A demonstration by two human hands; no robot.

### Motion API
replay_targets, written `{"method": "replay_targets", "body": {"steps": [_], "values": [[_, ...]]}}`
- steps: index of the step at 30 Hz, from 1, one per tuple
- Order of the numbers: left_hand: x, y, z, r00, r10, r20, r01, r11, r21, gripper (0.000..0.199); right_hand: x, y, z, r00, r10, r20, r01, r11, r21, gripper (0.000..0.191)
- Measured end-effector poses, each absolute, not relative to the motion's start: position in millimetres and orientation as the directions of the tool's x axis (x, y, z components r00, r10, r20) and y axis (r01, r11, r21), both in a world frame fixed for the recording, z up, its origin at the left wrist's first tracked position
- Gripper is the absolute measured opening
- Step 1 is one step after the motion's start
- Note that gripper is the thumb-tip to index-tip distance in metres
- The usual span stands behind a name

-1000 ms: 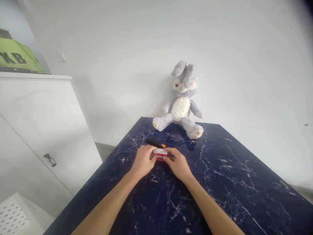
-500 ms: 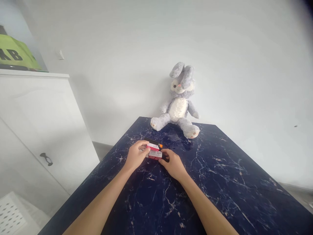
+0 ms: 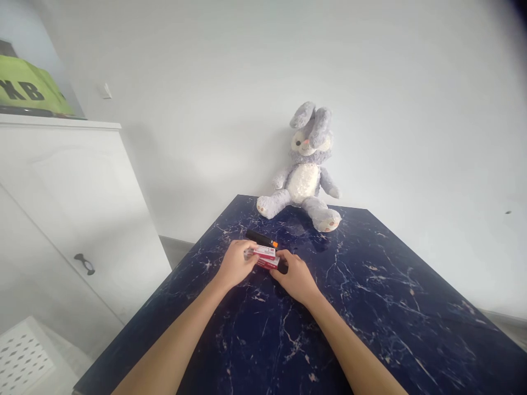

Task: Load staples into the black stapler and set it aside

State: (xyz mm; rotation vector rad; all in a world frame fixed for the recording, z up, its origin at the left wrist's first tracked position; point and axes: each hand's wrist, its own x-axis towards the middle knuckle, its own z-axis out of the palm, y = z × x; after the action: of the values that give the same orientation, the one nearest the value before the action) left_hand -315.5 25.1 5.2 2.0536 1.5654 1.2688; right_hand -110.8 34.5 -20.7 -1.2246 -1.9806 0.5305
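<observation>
Two small red-and-white cardboard boxes are between my hands, one above the other. My left hand (image 3: 237, 262) pinches the upper box (image 3: 264, 251) at its left end, thumb in front. My right hand (image 3: 297, 277) closes thumb and fingers at the right end of the lower box (image 3: 267, 264), whose top is partly covered by the upper one. A dark thing (image 3: 282, 267) shows in the gap of my right fingers; its kind is hidden. Just behind the boxes lies a slim black object with an orange end (image 3: 259, 237), apart from my hands.
A grey plush rabbit (image 3: 305, 178) sits at the table's far edge against the wall. The dark blue marbled table (image 3: 370, 307) narrows away from me. To the left stand a white cabinet (image 3: 74, 197) with a yellow-green bag (image 3: 31, 85) on top and a white perforated item (image 3: 24, 354).
The upper box has come down and forward over the lower one, covering more of its top. My left hand moved with it. The whole view shifted slightly.
</observation>
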Motion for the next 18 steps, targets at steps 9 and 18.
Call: {"method": "replay_targets", "body": {"steps": [9,18], "values": [[-307.5,9.6,10.2,0.207,0.833,0.514,0.838,-0.422,0.347,0.043,-120.5,48.8,-15.1,-0.371,0.88,0.295,0.613,0.471,-0.634,0.1],[-315.3,16.0,23.7,0.043,0.841,0.54,0.862,-0.304,0.405,0.041,-172.7,-27.0,-10.8,-0.132,0.925,0.356,0.832,0.299,-0.467,0.072]]}}
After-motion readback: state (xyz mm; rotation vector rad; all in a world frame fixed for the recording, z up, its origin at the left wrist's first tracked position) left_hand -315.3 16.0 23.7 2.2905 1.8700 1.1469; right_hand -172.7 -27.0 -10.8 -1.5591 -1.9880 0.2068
